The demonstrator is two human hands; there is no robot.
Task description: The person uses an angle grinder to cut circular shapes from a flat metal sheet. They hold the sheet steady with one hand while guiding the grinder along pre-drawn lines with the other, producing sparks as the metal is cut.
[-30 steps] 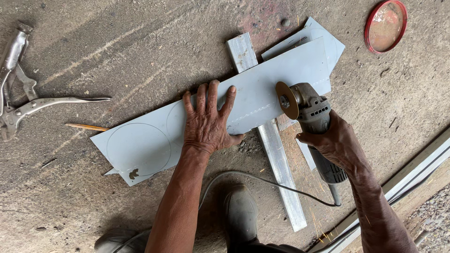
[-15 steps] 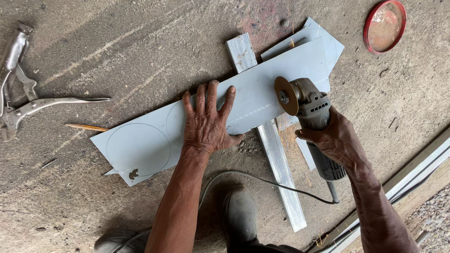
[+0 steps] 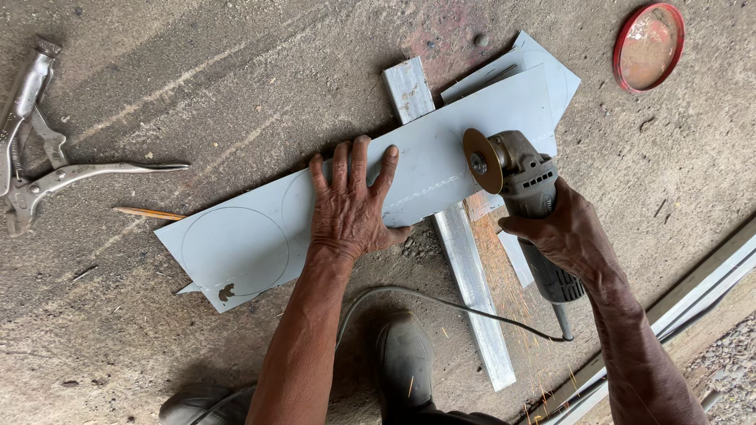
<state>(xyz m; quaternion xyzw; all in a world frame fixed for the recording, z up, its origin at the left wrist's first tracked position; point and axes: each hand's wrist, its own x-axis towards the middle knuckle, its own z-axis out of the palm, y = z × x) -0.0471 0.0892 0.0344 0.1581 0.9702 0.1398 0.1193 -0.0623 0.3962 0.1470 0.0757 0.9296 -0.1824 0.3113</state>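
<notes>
Slightly toward the left hand is where the angle grinder (image 3: 529, 189) has moved since one second ago: its disc (image 3: 482, 160) now stands a bit further in over the sheet, and orange sparks (image 3: 504, 275) fall below it toward the person. The right hand (image 3: 563, 236) is closed firmly around the grey body of the grinder, with the cable (image 3: 441, 301) running out behind it across the floor. From this hand the disc lies up and to the left, upright on its edge, touching the pale blue metal sheet (image 3: 441, 161). The left hand (image 3: 352, 203) has not moved; it is open, fingers spread, and presses flat on the sheet just to the left of the disc. The long axis of the sheet goes from lower left, where a circle (image 3: 235, 252) is drawn, to upper right. Under it a metal bar (image 3: 472, 291) crosses. Locking pliers (image 3: 47, 177) and a pencil (image 3: 148, 213) lie well apart on the concrete floor (image 3: 197, 71), and a red lid (image 3: 648, 47) at the upper right.
</notes>
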